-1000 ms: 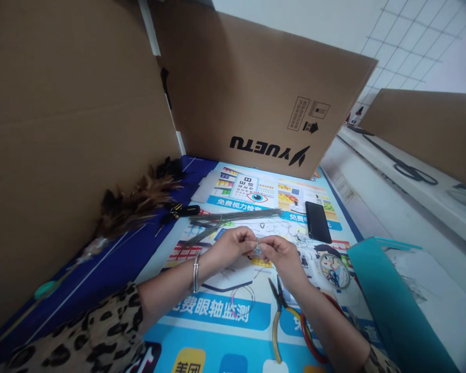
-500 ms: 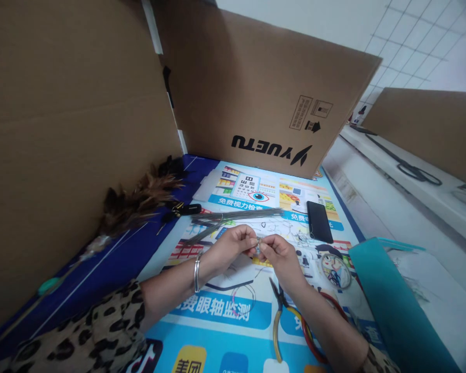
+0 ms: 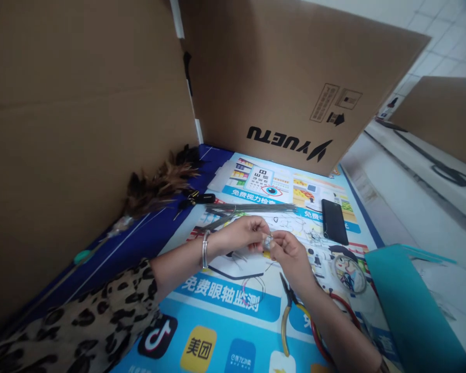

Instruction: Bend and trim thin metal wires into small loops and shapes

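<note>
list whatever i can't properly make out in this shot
All in the head view:
small piece between the fingers: tiny and partly covered by them, shape unclear
red handles: the rest hidden behind the right forearm
round dish: contents too small to identify
teal box: contents blurred, near end cut off by the bottom edge

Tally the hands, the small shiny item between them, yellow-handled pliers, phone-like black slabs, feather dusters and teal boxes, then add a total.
Hands: 2 (left hand, right hand)
Small shiny item: 1
Yellow-handled pliers: 1
Phone-like black slab: 1
Feather duster: 1
Teal box: 1
Total: 7
</note>
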The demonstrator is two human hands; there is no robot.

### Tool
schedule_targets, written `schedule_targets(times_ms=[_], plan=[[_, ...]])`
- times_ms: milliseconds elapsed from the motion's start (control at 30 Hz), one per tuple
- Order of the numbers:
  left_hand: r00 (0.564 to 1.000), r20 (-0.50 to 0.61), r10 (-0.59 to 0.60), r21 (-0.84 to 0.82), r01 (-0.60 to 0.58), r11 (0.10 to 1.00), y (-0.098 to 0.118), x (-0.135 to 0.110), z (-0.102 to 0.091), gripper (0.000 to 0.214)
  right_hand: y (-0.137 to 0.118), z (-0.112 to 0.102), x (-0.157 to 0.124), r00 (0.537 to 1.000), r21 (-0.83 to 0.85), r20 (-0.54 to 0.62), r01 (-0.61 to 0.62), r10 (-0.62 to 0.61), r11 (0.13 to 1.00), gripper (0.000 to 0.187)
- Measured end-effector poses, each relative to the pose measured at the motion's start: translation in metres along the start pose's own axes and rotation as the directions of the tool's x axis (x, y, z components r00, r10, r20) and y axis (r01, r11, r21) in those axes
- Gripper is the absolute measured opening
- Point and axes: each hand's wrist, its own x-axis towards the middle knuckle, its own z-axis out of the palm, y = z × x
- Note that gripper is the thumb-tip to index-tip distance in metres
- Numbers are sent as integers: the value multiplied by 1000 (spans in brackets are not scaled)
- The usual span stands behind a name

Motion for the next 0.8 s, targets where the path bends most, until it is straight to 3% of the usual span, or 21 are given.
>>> schedule_targets(times_ms=[167, 333, 467, 633, 700, 800], plan=[[998, 11, 54, 250, -55, 967, 2, -2, -12, 10, 0, 1, -2, 988, -367, -30, 130, -151, 921, 25], [965, 134, 226, 542, -262, 798, 10, -6, -27, 16, 2, 0, -3, 931, -510, 118, 355, -345, 783, 26], [945, 225, 236, 591, -325, 739, 13, -14, -32, 20, 2, 3, -5, 896, -548, 270, 445, -354, 708, 27], [914, 368, 168, 644, -381, 663, 9, -24, -35, 21, 5, 9, -10, 830, -594, 433, 556, -351, 581, 27], [921, 355, 159, 661, -367, 654, 4, -29, -39, 21, 9, 11, -10, 816, -612, 468, 576, -339, 542, 26], [955, 251, 158, 715, -293, 635, -4, -34, -48, 19, 13, 13, -11, 814, -641, 474, 580, -336, 502, 25]])
